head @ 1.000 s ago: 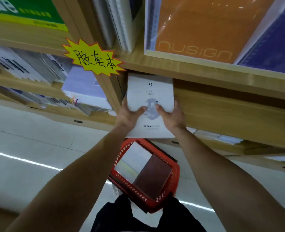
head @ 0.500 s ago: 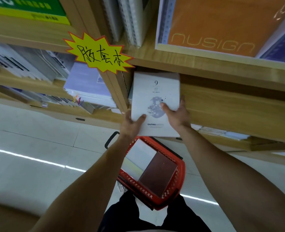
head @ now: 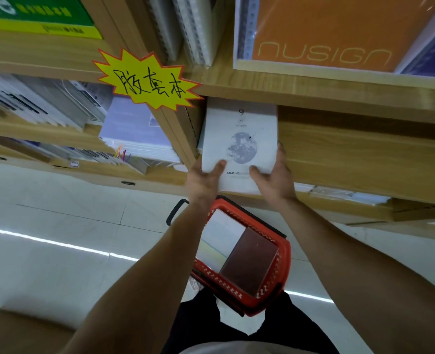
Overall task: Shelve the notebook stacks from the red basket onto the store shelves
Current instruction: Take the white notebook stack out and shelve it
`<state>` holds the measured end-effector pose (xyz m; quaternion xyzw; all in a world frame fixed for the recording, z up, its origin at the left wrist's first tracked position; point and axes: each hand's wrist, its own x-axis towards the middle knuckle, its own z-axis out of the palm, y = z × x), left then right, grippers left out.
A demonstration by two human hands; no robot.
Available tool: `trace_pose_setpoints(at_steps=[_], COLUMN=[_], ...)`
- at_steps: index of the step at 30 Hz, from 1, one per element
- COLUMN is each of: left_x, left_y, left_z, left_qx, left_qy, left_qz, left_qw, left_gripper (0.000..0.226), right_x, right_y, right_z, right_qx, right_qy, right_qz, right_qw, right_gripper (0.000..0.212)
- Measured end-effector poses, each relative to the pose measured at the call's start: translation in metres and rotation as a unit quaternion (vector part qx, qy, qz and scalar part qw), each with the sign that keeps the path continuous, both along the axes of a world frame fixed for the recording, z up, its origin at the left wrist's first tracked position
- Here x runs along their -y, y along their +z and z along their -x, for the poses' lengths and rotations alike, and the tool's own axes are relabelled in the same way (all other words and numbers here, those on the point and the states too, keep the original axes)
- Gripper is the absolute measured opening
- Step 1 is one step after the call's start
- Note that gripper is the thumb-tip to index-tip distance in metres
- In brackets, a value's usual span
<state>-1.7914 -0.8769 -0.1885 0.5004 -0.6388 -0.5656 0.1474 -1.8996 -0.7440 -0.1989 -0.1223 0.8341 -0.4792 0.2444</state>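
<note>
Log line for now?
step: shelving | left hand, right hand: grip white moon-print notebook stack, far end under wooden shelf board | red plastic basket: pale notebook, maroon notebook

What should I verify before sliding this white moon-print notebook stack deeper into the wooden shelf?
1. Left hand grips the white moon-print notebook stack: ok.
2. Right hand grips its other near corner: ok.
3. Far edge tucked under the upper wooden shelf board: ok.
4. Free depth behind it: cannot tell.
5. Stack fully seated: not ok, near end overhangs.
6. Red plastic basket emptied: not ok, notebooks inside.
</note>
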Motion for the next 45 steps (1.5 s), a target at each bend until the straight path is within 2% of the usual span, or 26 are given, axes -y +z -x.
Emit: trace_pose_setpoints(at_steps=[5,11,15,18,22,26,28,31,35,41,45], left_x=[0.031,0.018,0.003,0.005,0.012,0.007,0.0,-0.006,0.001,0.024,0.028], left_y=[0.007,-0.002,0.0,0.001,-0.006,-0.017,-0.017,-0.012,-0.017,-0.023,-0.03], left_z=[0.024,-0.015,-0.007,0.008,0.008,-0.016,-0.02,-0.016,-0.008,0.013,0.007], left_qx=[0.03,0.077,0.067,0.059,0.053,0.026,0.046,0.08,0.077,0.077,0.037], left_qy=[0.008,-0.058,-0.005,0.023,-0.028,-0.105,-0.157,-0.2,-0.198,-0.206,-0.217], left_qz=[0.019,0.042,0.06,0.046,0.035,0.026,0.038,0.08,0.075,0.081,0.024], left_qw=[0.999,0.994,0.996,0.997,0.998,0.994,0.986,0.973,0.974,0.972,0.975], left_gripper=[0.051,0.048,0.04,0.049,0.052,0.052,0.065,0.068,0.08,0.075,0.084], right_x=[0.034,0.028,0.03,0.039,0.045,0.034,0.026,0.024,0.034,0.059,0.06], right_y=[-0.004,-0.013,-0.007,0.0,0.004,0.002,-0.002,-0.006,-0.006,0.002,0.002], right_z=[0.022,0.007,0.005,0.017,0.033,0.023,0.015,0.012,0.02,0.046,0.047], right_qx=[-0.014,-0.044,-0.062,-0.072,-0.073,-0.111,-0.114,-0.105,-0.111,-0.128,-0.132], right_qy=[-0.029,-0.015,0.024,0.027,0.041,0.083,0.101,0.109,0.104,0.103,0.107], right_qz=[0.01,0.004,-0.026,-0.04,-0.054,-0.105,-0.11,-0.103,-0.104,-0.142,-0.146], right_qw=[0.999,0.999,0.997,0.996,0.995,0.985,0.982,0.983,0.983,0.976,0.975], right_gripper=[0.088,0.09,0.084,0.084,0.082,0.077,0.079,0.083,0.084,0.082,0.082])
